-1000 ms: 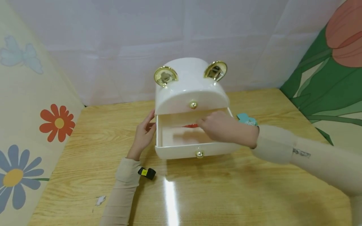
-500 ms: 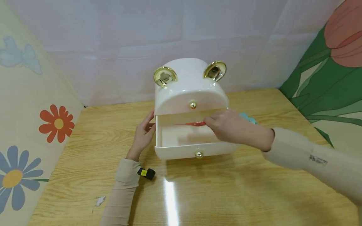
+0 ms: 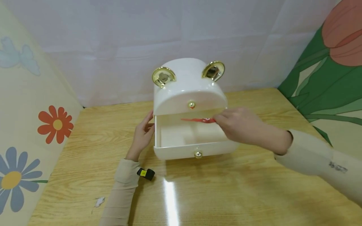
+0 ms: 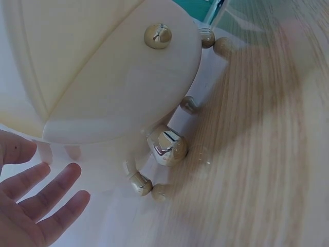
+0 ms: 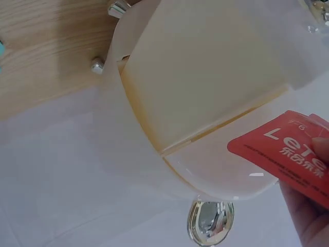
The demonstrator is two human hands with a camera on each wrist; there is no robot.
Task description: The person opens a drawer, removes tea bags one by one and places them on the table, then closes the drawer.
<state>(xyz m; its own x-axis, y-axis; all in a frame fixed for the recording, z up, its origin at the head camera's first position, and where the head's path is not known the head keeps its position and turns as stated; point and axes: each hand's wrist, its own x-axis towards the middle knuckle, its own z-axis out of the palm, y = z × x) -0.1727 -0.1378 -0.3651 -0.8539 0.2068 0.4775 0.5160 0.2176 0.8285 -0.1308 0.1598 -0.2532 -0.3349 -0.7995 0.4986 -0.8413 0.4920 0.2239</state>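
A white storage box (image 3: 188,81) with gold round ears stands on the table, its lower drawer (image 3: 175,153) pulled out and its upper drawer closed. My right hand (image 3: 240,124) pinches a flat red packet (image 3: 199,120) by one end, over the right part of the drawer. White lettering beginning "LeTe" shows on the red packet (image 5: 280,149) in the right wrist view. My left hand (image 3: 143,135) is at the box's left side; its spread, nearly straight fingers (image 4: 56,182) lie by the white wall in the left wrist view. Whether every fingertip touches cannot be told.
A black strap piece with a yellow label (image 3: 146,173) is beside the left sleeve. A torn white patch (image 3: 100,201) marks the table (image 3: 215,197) at the front left. Something teal (image 4: 198,7) shows past the box. White cloth (image 3: 127,62) hangs behind.
My right hand has moved right and slightly up with the red packet, and more of the packet shows. The teal thing is now hidden in the head view. My left hand stays put.
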